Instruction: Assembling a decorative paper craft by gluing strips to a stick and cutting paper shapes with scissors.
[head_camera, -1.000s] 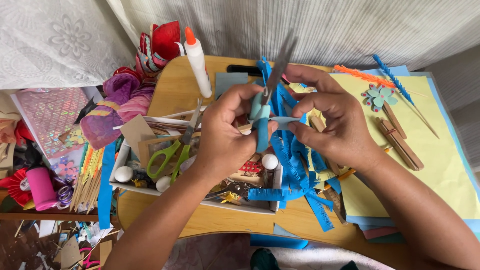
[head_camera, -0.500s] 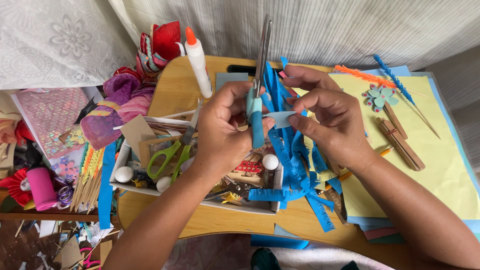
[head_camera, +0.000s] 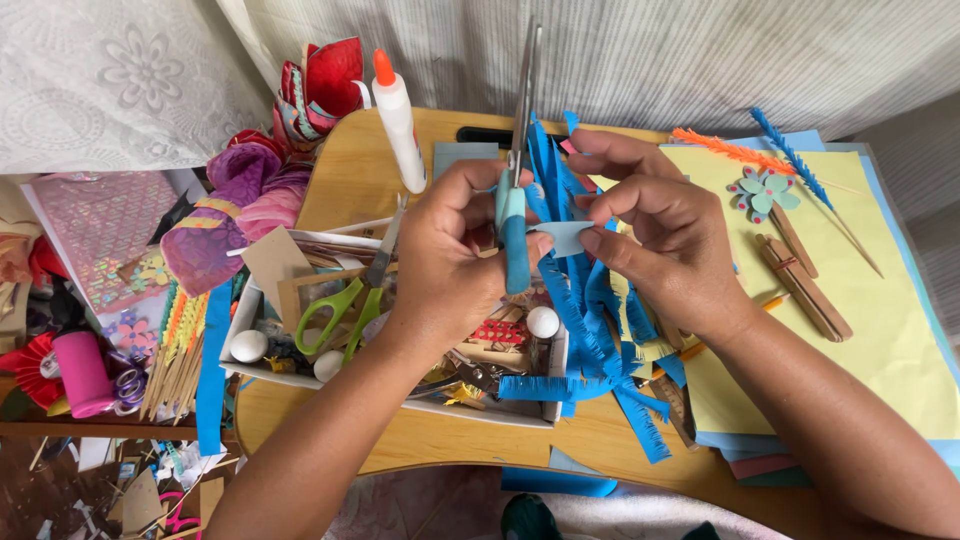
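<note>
Pinching a small pale-blue paper piece (head_camera: 563, 237), the right hand (head_camera: 665, 240) kept its grip closed on it just right of the blue-handled scissors (head_camera: 514, 200). The left hand (head_camera: 450, 260) had its grip closed around those handles, blades pointing up. Below the grips hung fringed blue paper strips (head_camera: 590, 330). Left of them stood a white glue bottle with an orange tip (head_camera: 398, 120) on the wooden tabletop (head_camera: 345, 180); right lay yellow paper (head_camera: 880, 320).
</note>
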